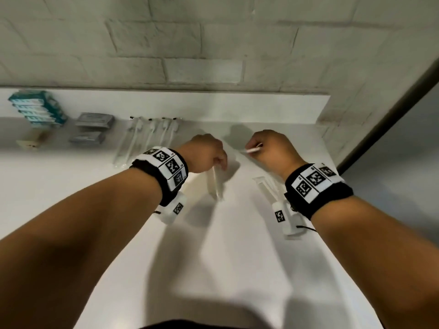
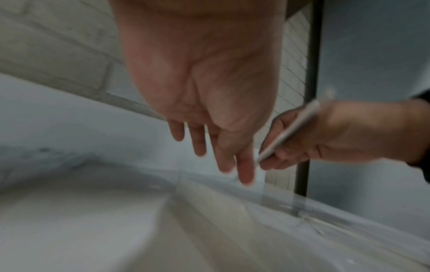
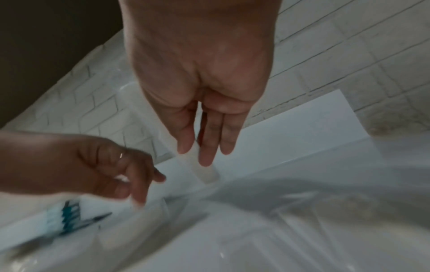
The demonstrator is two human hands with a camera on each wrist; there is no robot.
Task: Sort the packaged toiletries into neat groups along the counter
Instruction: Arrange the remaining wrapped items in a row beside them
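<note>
On the white counter (image 1: 237, 245) my left hand (image 1: 219, 162) reaches down with straight fingers (image 2: 223, 163) onto a long clear-wrapped item (image 1: 215, 184); the fingertips seem to touch its top end. To its right, my right hand (image 1: 255, 148) pinches a slim white packet (image 1: 253, 150) between thumb and fingers (image 3: 207, 147), held just above the counter. The same packet (image 2: 288, 132) shows as a thin white stick in the left wrist view. A second clear-wrapped item (image 1: 266, 188) lies under my right wrist.
Along the back wall stand grouped goods: teal boxes (image 1: 38, 108) at far left, grey packets (image 1: 93, 119), a tan box (image 1: 32, 141), and several wrapped toothbrushes (image 1: 147, 136). A dark door frame (image 1: 384, 119) borders the counter's right end. Crinkled clear plastic (image 3: 302, 211) fills the wrist views.
</note>
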